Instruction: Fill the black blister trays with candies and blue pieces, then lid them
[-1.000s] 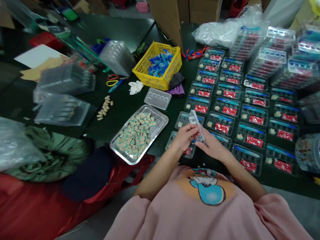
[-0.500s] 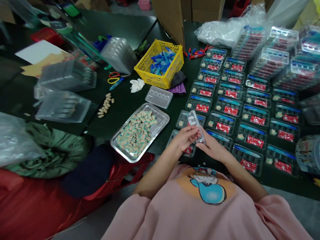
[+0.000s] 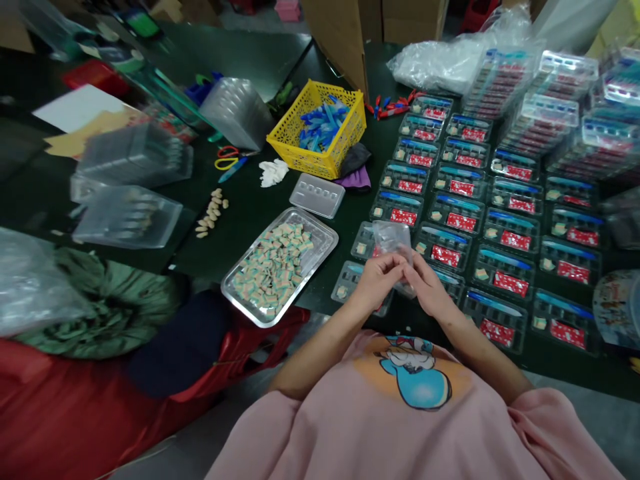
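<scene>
Head view, left grip [image 3: 381, 275], right grip [image 3: 429, 285], both pinching clear tray [image 3: 391, 235]

Looks like a packing workshop, going by the filled plastic trays [image 3: 475, 319] set in rows across a dark table [image 3: 255, 217] and the tall stacks [image 3: 543, 123] behind them. Also shows in the yellow basket [image 3: 303, 160] of pens [image 3: 323, 123], the metal tray [image 3: 324, 243] heaped with small pieces [image 3: 275, 267], and the cardboard [image 3: 337, 40] beyond.
</scene>
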A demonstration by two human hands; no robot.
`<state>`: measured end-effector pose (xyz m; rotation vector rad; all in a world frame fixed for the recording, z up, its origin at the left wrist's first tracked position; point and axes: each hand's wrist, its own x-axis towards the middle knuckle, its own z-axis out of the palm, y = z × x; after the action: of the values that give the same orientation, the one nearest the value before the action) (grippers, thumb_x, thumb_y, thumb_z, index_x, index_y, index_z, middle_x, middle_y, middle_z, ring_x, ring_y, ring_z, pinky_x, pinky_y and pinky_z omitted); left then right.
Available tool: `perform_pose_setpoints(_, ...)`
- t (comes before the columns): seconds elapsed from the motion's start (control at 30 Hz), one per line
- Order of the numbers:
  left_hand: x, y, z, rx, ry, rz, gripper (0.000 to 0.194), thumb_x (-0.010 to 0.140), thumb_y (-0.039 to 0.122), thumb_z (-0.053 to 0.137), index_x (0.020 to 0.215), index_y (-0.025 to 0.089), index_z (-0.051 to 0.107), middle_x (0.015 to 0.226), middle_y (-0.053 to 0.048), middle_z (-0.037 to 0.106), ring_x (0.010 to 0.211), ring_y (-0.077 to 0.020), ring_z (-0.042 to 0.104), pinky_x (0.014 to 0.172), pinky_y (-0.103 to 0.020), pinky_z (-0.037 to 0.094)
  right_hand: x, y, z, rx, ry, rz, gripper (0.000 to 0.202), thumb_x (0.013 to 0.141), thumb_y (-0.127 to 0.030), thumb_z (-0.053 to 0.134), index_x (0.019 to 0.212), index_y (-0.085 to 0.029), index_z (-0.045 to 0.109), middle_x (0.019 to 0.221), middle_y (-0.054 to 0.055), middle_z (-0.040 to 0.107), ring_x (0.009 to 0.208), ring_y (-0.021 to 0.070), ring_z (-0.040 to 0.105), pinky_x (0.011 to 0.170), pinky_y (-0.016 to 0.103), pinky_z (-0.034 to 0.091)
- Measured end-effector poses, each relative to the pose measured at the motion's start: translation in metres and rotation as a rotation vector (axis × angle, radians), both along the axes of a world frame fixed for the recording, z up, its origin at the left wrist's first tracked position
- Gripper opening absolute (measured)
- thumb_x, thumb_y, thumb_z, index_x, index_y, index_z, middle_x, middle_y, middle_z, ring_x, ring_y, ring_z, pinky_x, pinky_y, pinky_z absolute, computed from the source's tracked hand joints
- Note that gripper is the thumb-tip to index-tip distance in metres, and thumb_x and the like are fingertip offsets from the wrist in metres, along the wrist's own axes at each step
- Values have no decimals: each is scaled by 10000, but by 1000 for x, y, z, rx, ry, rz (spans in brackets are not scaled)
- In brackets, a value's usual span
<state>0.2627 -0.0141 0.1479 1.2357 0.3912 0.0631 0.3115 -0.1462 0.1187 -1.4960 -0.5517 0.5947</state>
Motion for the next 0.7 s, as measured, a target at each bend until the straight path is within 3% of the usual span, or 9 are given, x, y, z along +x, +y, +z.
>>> perform_pose_setpoints(0.23,7,-1,17,14,-31,-130,313,764,427,725,683,157,590,624,27,521,580,-93,444,596,-229,371,11,-2,-4,11,6,-40,596,950,-600,424,1456,-287,431,1419,45,547,1325,225,502,1113,416,423)
perform_pose_setpoints(0.4,15,4,29,58,-26,-215,295,770,402,730,684,163,579,615,33,492,568,-90,421,566,-228,337,22,-10,-13,82,179,-122,583,925,-546,483,1444,-284,436,1215,62,662,1100,230,642,947,431,547)
perform_pose_setpoints(0.57,37,26,35,24,-56,-4,250,755,353,763,717,164,605,704,-1,599,552,-77,450,527,-210,335,45,-32,-20,153,342,-352,568,819,-407,624,1364,-294,510,1036,35,709,912,222,684,856,445,578)
perform_pose_setpoints(0.7,72,41,25,-126,-58,221,241,796,286,731,722,181,527,850,-18,683,496,-43,446,482,-181,315,64,-54,-11,177,299,-513,543,770,-369,652,1304,-341,552,1049,18,705,880,225,685,808,453,579)
